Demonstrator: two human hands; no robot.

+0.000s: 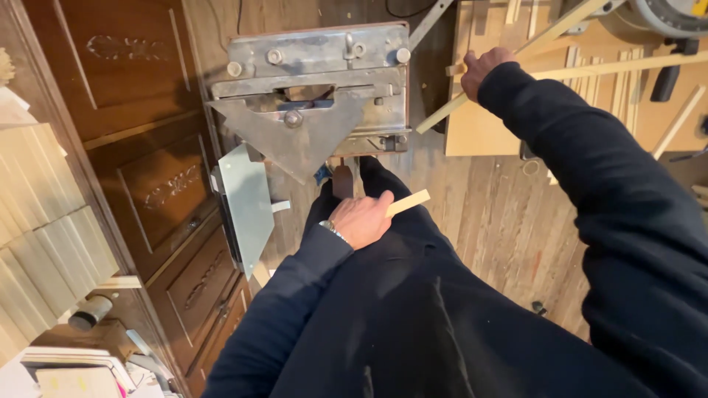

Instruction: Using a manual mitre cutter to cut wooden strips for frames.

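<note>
L hand (361, 220) pinches short strip (408, 202) at lap, just below metal jig (310, 96). R hand (483, 66) closed round long strip (472, 92) on bench (479, 136). Lift w/ firm grip, keep end clear of other strips.

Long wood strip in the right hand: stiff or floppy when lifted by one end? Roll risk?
The long wood strip is thin and held by the right hand near one end, so it probably sags or whips slightly. It looks light for its length. Its flat, squared section likely won't roll on the workbench.
</note>
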